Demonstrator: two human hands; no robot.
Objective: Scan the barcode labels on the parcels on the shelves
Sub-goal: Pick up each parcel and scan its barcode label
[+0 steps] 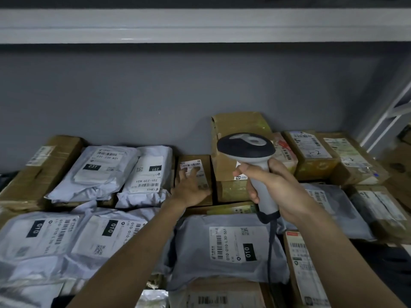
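— What reads left of the left hand [190, 189]?
— A grey bag [97, 172] says "231" and "231-239-K01"; the white bag [148, 174] beside it repeats both, upside down.
— Nearer than the hands?
— Two bags [37, 236] show "010". The bag [226, 250] under the right hand [273, 185] reads "010" and "010-010-L30-551".
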